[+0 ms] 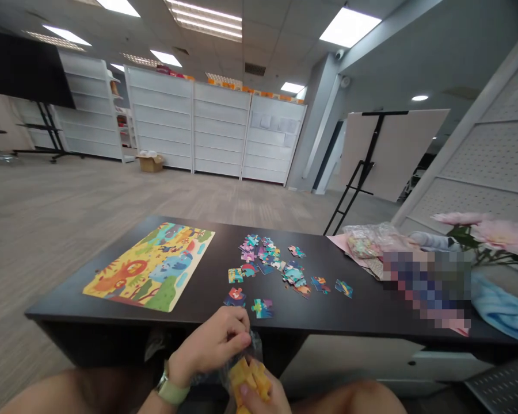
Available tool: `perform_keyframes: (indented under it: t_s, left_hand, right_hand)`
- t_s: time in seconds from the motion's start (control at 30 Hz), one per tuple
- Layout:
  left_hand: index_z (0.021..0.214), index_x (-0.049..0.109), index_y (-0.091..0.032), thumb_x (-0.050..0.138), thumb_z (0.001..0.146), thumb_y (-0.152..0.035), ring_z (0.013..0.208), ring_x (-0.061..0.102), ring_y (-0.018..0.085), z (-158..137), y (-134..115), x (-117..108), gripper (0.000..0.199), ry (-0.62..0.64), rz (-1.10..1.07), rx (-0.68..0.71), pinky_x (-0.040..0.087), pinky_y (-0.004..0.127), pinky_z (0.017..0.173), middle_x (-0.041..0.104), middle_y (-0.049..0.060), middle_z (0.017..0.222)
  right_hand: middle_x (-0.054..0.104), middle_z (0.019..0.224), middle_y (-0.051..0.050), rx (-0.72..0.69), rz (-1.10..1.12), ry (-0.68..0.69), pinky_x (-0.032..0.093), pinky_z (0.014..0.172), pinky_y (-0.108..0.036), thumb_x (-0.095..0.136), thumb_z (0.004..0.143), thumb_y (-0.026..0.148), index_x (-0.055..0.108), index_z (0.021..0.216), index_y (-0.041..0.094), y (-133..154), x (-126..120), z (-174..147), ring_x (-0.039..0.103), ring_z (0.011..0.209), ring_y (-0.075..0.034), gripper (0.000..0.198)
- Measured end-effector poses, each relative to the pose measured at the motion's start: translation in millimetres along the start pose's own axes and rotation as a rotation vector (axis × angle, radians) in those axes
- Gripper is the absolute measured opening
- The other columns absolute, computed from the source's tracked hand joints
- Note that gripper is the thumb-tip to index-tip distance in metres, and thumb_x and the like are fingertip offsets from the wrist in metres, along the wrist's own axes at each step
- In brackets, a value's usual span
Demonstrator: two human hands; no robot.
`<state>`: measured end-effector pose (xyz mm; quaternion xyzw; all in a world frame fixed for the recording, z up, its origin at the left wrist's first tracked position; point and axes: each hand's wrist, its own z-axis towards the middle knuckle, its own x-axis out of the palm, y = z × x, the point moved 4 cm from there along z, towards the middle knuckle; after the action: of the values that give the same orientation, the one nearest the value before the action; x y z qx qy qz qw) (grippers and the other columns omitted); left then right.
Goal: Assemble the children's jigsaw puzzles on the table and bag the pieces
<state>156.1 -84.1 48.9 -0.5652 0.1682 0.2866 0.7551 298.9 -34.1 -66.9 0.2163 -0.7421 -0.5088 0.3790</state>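
Observation:
My left hand [218, 340], with a pale-banded watch [172, 391] on its wrist, is closed in a pinch on a clear plastic bag [254, 346] in front of the table's near edge. Just below it, my right hand [270, 397] grips yellow puzzle pieces [248, 376], which are against the bag. Whether those pieces are partly inside it I cannot tell. Loose puzzle pieces [270, 253] lie heaped on the dark table [216, 247], and several are scattered nearby, including a teal and purple piece [263, 309] close to my hands. Left of them lies a colourful animal picture sheet [155, 267].
At the table's right are a plastic-wrapped packet [366, 238], a blue cloth [505, 302] and pink flowers [501, 230]. A drawer front [354, 362] is under the table. Beyond stand white shelves [220, 126], a cardboard box [150, 163] and an easel board [388, 155].

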Motion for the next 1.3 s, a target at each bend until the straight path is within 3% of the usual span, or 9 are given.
perform_keyframes:
  t_s: [0.13,0.3,0.5,0.63,0.83,1.0,1.13,1.2,1.3]
  left_hand:
    - [0.06,0.05,-0.018,0.046,0.101,-0.049,0.074,0.051,0.014,-1,-1,5,0.052,0.039,0.111,-0.022,0.038,0.027,0.073,0.056,-0.001,0.081]
    - [0.057,0.045,-0.017,0.07,0.088,-0.036,0.082,0.052,0.015,-5,-15,21,0.044,0.089,0.214,-0.064,0.038,0.029,0.082,0.058,-0.002,0.083]
    - [0.056,0.038,-0.017,0.08,0.075,-0.027,0.08,0.052,0.014,-17,-21,59,0.046,0.157,0.11,-0.025,0.035,0.026,0.068,0.057,-0.004,0.082]
    - [0.054,0.031,-0.018,0.066,0.068,-0.009,0.075,0.049,0.014,-26,-7,72,0.039,0.17,0.107,-0.058,0.032,0.027,0.061,0.051,-0.003,0.078]
    - [0.06,0.027,-0.019,0.053,0.06,0.002,0.077,0.05,0.013,-27,7,77,0.033,0.171,0.115,-0.096,0.033,0.026,0.062,0.052,-0.001,0.088]
    - [0.068,0.027,-0.022,0.046,0.057,0.006,0.084,0.052,0.015,-25,6,72,0.036,0.169,0.125,-0.11,0.036,0.026,0.068,0.053,-0.001,0.091]
    - [0.075,0.034,-0.023,0.045,0.058,0.006,0.089,0.054,0.017,-25,3,69,0.035,0.16,0.103,-0.113,0.04,0.026,0.073,0.054,0.0,0.095]
    - [0.077,0.039,-0.023,0.046,0.056,0.006,0.094,0.054,0.018,-25,0,71,0.036,0.19,0.105,-0.113,0.043,0.026,0.077,0.055,0.0,0.099]
    - [0.083,0.049,-0.024,0.047,0.054,0.004,0.103,0.055,0.021,-24,-4,73,0.04,0.214,0.143,-0.115,0.047,0.028,0.086,0.058,0.001,0.109]
  right_hand:
    - [0.07,0.074,0.0,0.169,0.039,0.059,0.05,0.053,-0.029,0.089,0.06,0.062,0.064,0.108,0.019,-16,-2,9,0.06,0.048,-0.013,0.069]
    - [0.073,0.083,-0.004,0.143,0.225,0.106,0.049,0.064,-0.029,0.093,0.059,0.046,0.067,0.098,0.018,-8,4,10,0.068,0.069,-0.02,0.054]
    - [0.075,0.087,-0.001,0.401,0.53,0.208,0.046,0.064,-0.022,0.073,0.071,0.023,0.072,0.088,0.019,-3,-14,-12,0.065,0.068,-0.013,0.018]
    - [0.078,0.099,-0.002,0.406,0.605,0.162,0.049,0.079,-0.029,0.069,0.059,0.011,0.073,0.102,0.023,-2,-33,-24,0.07,0.086,-0.019,0.045]
    - [0.078,0.108,0.0,0.394,0.564,0.152,0.048,0.089,-0.03,0.071,0.059,0.009,0.072,0.106,0.029,-6,-49,-28,0.07,0.099,-0.017,0.051]
    - [0.067,0.135,-0.001,0.279,0.178,0.085,0.052,0.094,-0.047,0.068,0.069,0.025,0.065,0.125,0.037,-21,-76,-28,0.061,0.124,-0.028,0.057]
    - [0.052,0.153,-0.009,0.0,-0.588,0.081,0.027,0.121,-0.054,0.07,0.072,0.027,0.061,0.137,0.027,-19,-102,-32,0.037,0.147,-0.034,0.066]
    - [0.043,0.159,-0.009,-0.051,-0.842,0.097,0.019,0.125,-0.051,0.064,0.075,0.021,0.05,0.148,0.026,-17,-107,-34,0.032,0.15,-0.03,0.074]
    - [0.023,0.167,-0.008,-0.063,-1.014,0.074,0.021,0.125,-0.051,0.06,0.07,0.01,0.022,0.161,0.025,-10,-102,-33,0.02,0.154,-0.028,0.1]
